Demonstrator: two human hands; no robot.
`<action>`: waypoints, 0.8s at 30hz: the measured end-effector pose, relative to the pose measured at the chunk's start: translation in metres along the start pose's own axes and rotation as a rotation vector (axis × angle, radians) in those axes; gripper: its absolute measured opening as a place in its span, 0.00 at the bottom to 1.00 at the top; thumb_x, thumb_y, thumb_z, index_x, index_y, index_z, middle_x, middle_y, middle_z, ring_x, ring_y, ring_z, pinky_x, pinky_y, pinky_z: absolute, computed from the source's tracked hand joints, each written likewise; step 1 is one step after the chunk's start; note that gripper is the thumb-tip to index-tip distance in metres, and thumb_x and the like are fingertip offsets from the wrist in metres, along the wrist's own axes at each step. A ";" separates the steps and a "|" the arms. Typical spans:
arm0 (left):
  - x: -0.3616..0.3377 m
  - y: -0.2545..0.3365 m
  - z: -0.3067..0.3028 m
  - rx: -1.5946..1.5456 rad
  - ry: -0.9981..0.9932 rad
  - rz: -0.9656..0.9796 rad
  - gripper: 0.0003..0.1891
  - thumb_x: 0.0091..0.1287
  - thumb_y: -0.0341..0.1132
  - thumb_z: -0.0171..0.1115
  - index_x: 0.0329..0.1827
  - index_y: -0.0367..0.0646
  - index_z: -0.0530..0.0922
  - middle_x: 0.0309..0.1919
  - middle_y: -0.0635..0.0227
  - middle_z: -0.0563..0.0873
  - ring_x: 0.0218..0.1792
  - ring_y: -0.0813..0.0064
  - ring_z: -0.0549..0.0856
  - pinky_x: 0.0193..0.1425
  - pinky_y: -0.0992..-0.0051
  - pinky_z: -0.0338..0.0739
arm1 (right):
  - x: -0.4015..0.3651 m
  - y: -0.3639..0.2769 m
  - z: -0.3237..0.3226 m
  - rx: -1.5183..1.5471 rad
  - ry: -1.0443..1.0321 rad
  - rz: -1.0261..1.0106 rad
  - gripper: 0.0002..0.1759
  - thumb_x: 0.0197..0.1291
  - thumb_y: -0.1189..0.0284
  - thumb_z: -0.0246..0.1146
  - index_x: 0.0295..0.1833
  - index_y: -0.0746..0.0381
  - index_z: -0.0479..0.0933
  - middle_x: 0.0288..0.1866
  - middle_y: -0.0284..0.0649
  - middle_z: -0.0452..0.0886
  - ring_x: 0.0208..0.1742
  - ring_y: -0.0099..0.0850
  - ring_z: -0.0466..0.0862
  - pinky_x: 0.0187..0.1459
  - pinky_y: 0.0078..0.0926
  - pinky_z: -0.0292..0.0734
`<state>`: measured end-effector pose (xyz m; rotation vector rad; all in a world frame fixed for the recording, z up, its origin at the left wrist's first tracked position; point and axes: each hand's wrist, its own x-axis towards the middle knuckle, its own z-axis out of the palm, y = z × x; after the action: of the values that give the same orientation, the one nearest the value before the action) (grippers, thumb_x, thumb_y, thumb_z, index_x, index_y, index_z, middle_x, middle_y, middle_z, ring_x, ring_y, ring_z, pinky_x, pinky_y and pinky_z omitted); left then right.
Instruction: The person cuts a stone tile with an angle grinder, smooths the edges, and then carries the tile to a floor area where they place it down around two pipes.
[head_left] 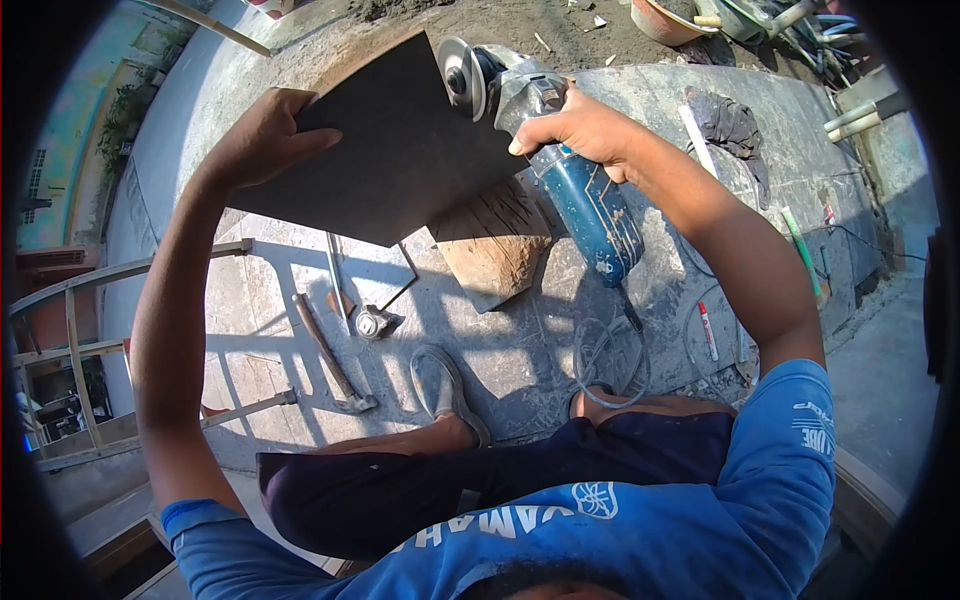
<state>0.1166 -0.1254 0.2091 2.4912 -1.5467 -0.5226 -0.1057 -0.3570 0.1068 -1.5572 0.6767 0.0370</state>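
My left hand [268, 140] grips the left edge of a large dark tile [385, 150], thumb lying over its face. The tile is held up at a tilt, its lower right part over a rough block [492, 262] with dark cut lines on its top. In my right hand [588, 128] is a blue angle grinder [598, 215], fingers wrapped round its neck near the grey gear head. The grinder's disc [463, 80] stands right at the tile's upper right edge. A cable runs from the grinder's rear end down toward my feet.
On the concrete floor lie a hammer [330, 355], a tape measure [372, 322], a metal square [400, 280] and a red marker [708, 330]. A dark cloth [725, 125] is at right. Metal railing [75, 340] stands at left; an orange basin [668, 22] sits at the back.
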 end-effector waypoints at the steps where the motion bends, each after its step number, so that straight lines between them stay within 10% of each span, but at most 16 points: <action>1: -0.001 0.001 0.000 0.005 -0.002 -0.006 0.16 0.61 0.36 0.70 0.44 0.31 0.84 0.29 0.59 0.88 0.29 0.73 0.87 0.36 0.71 0.82 | 0.001 0.001 -0.001 0.000 0.000 0.000 0.38 0.39 0.70 0.76 0.54 0.74 0.64 0.33 0.44 0.79 0.26 0.25 0.83 0.28 0.23 0.83; 6: 0.000 -0.002 0.001 -0.019 0.001 0.012 0.16 0.62 0.36 0.69 0.44 0.32 0.84 0.29 0.59 0.88 0.29 0.73 0.88 0.36 0.71 0.82 | 0.010 0.007 -0.005 0.037 -0.125 -0.052 0.25 0.40 0.71 0.75 0.45 0.66 0.74 0.30 0.39 0.81 0.25 0.24 0.82 0.30 0.23 0.83; 24: -0.003 0.007 0.000 0.033 -0.015 -0.012 0.14 0.62 0.35 0.69 0.44 0.31 0.83 0.29 0.59 0.89 0.29 0.72 0.88 0.37 0.72 0.82 | 0.003 0.000 -0.006 0.045 -0.156 -0.027 0.38 0.40 0.71 0.75 0.56 0.69 0.65 0.34 0.42 0.80 0.27 0.26 0.83 0.29 0.25 0.83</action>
<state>0.1101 -0.1261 0.2122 2.5288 -1.5590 -0.5235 -0.1053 -0.3642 0.1064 -1.5032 0.5301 0.1213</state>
